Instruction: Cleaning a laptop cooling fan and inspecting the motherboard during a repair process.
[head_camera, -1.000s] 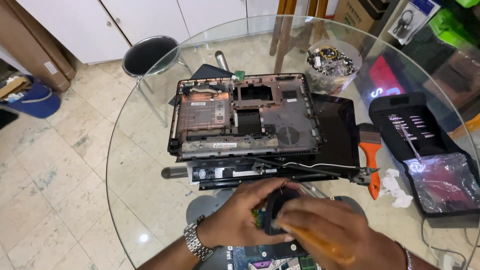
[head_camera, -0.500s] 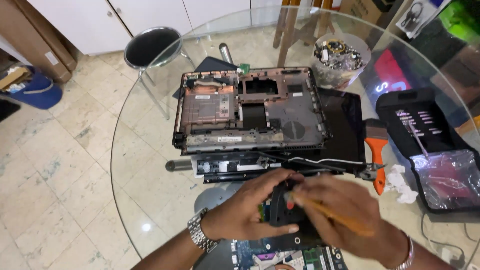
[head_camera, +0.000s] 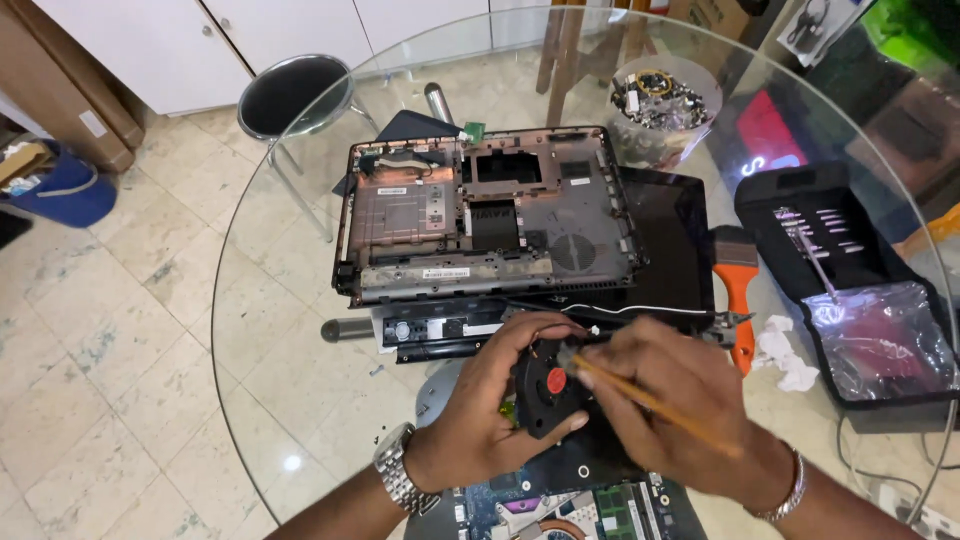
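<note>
Two hands: left hand (head_camera: 490, 415) gripping black fan (head_camera: 548, 392), right hand (head_camera: 680, 405) pinching brush (head_camera: 650, 405), laptop shell (head_camera: 485, 215) beyond.

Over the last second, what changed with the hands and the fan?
Little changed. The left hand still grips the black fan, and the right hand still works a thin brush at it. The laptop base and orange-handled brush stayed put.

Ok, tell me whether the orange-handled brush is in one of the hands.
No: the brush lies on the glass table, right of the laptop base, apart from both hands, which work on the fan.
</note>
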